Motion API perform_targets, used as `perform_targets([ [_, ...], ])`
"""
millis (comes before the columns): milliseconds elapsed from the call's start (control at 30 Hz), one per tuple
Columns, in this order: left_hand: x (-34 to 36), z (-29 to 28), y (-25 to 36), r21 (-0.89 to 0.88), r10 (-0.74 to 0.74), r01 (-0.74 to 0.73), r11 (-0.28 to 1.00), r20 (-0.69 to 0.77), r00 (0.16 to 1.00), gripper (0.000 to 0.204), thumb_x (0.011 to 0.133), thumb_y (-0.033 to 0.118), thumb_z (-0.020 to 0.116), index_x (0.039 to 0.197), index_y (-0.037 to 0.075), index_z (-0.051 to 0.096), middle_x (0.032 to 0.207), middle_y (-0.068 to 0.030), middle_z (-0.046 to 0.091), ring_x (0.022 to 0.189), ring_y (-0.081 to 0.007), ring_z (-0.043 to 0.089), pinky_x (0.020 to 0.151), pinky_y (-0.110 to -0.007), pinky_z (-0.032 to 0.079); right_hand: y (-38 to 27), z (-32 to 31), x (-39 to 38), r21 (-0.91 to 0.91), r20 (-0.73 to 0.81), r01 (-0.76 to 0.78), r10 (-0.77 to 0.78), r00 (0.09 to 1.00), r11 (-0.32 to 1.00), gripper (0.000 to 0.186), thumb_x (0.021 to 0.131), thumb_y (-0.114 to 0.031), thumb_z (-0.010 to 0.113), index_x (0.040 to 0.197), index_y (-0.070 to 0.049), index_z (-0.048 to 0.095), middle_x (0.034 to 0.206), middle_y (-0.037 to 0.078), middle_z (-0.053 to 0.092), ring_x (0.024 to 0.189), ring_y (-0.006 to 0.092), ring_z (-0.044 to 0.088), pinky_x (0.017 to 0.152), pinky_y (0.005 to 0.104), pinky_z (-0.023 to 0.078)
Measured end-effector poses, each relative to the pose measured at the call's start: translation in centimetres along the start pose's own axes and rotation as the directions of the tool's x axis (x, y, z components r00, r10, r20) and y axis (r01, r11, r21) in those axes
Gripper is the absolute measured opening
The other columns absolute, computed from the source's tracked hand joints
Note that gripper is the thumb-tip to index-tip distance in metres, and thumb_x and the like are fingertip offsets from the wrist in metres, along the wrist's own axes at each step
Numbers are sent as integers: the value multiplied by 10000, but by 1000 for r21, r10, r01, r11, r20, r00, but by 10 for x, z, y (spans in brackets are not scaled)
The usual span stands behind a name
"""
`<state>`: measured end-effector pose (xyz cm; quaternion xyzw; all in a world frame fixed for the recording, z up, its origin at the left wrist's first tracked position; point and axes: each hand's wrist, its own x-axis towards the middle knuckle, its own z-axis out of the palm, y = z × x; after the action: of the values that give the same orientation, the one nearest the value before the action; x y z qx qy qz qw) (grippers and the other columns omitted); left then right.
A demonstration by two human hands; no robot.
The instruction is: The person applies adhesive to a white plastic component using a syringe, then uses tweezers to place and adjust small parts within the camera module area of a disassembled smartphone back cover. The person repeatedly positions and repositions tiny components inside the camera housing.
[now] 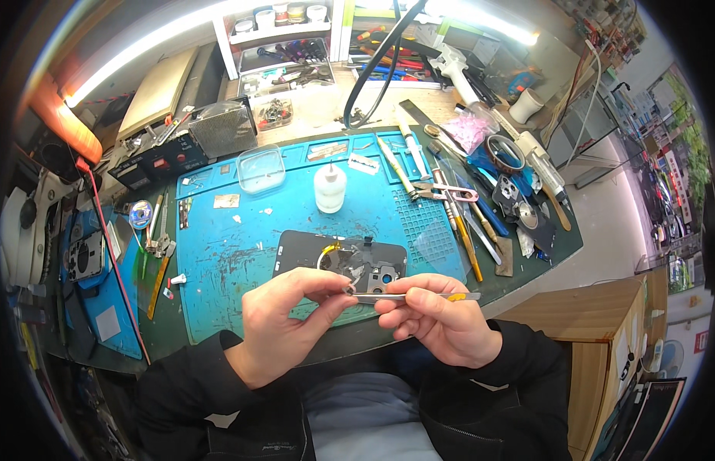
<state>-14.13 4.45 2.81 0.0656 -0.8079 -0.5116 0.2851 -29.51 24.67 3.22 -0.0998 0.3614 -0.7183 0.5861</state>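
Observation:
Above the near part of the blue work mat (219, 269), my two hands meet. My right hand (442, 319) is closed round metal tweezers (470, 296), whose tips point left. A tiny grey piece (350, 290) is pinched between the thumb and forefinger of my left hand (284, 315); its kind is too small to make out. The tweezer tips reach that piece. Behind my hands lies a dark phone back panel (300, 250) with a camera cutout and a ring-shaped yellow and white part, its near edge partly hidden by my fingers.
A white dispenser bottle (329, 190) and a clear plastic box (261, 170) stand on the mat. Pliers (446, 192), screwdrivers and brushes crowd the right side. A black power unit (159, 163) sits at back left. A black cable (373, 73) hangs over the far edge.

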Motion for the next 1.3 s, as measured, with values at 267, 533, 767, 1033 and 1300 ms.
perform_targets([
  [267, 3, 0, -4, -24, 32, -30, 999, 96, 995, 227, 939, -64, 748, 1160, -14, 746, 1038, -125, 801, 938, -222, 800, 805, -302, 638, -21, -4, -5, -406, 98, 160, -131, 987, 900, 338, 1104, -117, 614, 1379, 78, 646, 1262, 235, 743, 1130, 285, 759, 920, 356, 620],
  [533, 1, 4, -7, -65, 17, -8, 998, 137, 990, 254, 921, -17, 773, 1171, 25, 762, 1014, -112, 801, 906, -233, 795, 778, -313, 624, -26, -4, -3, -367, 64, 69, -48, 997, 928, 319, 1103, -123, 621, 1349, 76, 665, 1231, 229, 753, 1089, 279, 771, 898, 357, 625],
  [767, 2, 3, -6, -43, 48, -42, 998, 166, 985, 258, 922, -43, 761, 1171, 20, 754, 1008, -123, 790, 902, -243, 792, 774, -316, 628, -24, -9, -1, -341, 80, 61, -35, 996, 938, 320, 1108, -141, 619, 1348, 65, 666, 1229, 228, 752, 1089, 293, 772, 892, 370, 631],
  [1033, 4, -1, -2, -25, 32, -27, 999, 224, 974, 233, 974, -76, 674, 1189, -11, 738, 1031, -133, 793, 956, -235, 793, 833, -322, 638, -25, -10, -3, -345, 64, 34, -12, 998, 938, 310, 1107, -133, 619, 1344, 61, 665, 1237, 226, 748, 1100, 299, 770, 904, 383, 636],
  [1300, 5, 4, -6, 54, 56, -63, 997, 130, 990, 363, 958, -120, 678, 1304, -14, 696, 1077, -138, 781, 991, -250, 787, 857, -326, 632, -40, -27, -7, -567, 117, 244, -217, 969, 787, 248, 1066, -53, 663, 1280, 64, 711, 1163, 188, 763, 1042, 277, 776, 884, 360, 627],
])
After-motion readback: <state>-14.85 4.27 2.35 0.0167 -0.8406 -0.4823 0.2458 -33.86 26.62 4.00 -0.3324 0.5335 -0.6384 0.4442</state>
